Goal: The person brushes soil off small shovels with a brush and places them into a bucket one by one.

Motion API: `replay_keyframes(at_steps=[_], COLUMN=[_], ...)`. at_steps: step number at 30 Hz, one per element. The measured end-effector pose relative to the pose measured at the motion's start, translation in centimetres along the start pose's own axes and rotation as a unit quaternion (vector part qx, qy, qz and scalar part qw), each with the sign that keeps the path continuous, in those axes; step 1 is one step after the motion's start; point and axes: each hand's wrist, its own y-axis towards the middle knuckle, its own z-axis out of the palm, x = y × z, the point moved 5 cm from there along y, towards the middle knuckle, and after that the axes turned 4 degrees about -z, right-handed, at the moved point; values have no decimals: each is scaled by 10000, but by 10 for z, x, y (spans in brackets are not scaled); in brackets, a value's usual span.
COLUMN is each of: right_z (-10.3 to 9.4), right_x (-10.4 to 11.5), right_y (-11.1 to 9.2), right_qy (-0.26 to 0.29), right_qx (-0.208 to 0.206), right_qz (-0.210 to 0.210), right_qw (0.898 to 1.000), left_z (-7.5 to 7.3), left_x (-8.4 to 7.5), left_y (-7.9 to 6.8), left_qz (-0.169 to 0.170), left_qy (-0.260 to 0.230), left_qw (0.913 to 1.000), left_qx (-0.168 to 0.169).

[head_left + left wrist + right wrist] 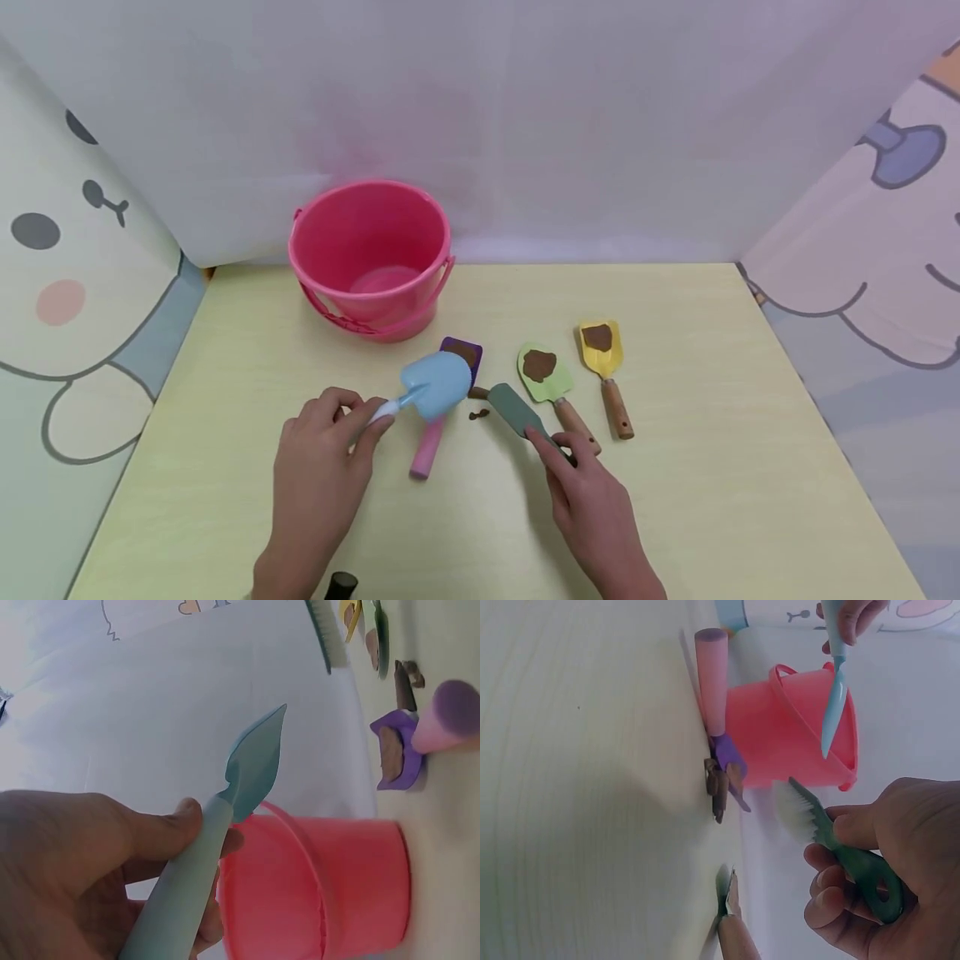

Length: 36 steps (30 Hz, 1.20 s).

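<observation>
My left hand (318,467) grips the handle of a light blue toy shovel (442,385), its blade raised above the table. In my right hand (596,504) is a green brush (513,408) with white bristles (791,810), also held off the surface. Below the blue blade lies a purple shovel with a pink handle (426,454), bearing a brown lump and partly hidden. Small brown pieces (478,414) lie on the table between the two hands. Farther right rest a light green shovel (558,383) and a yellow shovel (609,360), each carrying a brown lump.
A pink bucket (408,321) stands upright at the back left of the pale table (697,433), its handle folded down at the front. White cloth (585,150) hangs behind, and printed cartoon panels flank both sides. A dark cylindrical end (342,583) shows at the bottom edge.
</observation>
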Motion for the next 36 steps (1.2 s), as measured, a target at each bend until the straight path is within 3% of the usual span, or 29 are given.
replay_keyframes(at_steps=[5,14,19,26,33,36], right_z=[3,5,6,7,7,8], right_x=[-1,0,1,1,1,1], right_y=[-3,-5,-4,-5,-5,-5], right_qy=[12,33,84,113,63,53], right_qx=[86,175,213,299,252,225], right_qz=[-40,5,56,130,92,57], right_qw=[10000,9998,9997,9994,9996,9997], left_z=[-22,-72,-86,-82,-58,-44], left_x=[5,12,12,20,28,30], left_y=[19,55,79,117,152,166], left_qz=[-173,450,600,394,565,577], left_qy=[301,335,310,328,550,925], left_qw=[9992,9950,9927,9954,9964,9939], left_qx=[190,-827,-1002,-805,-302,148])
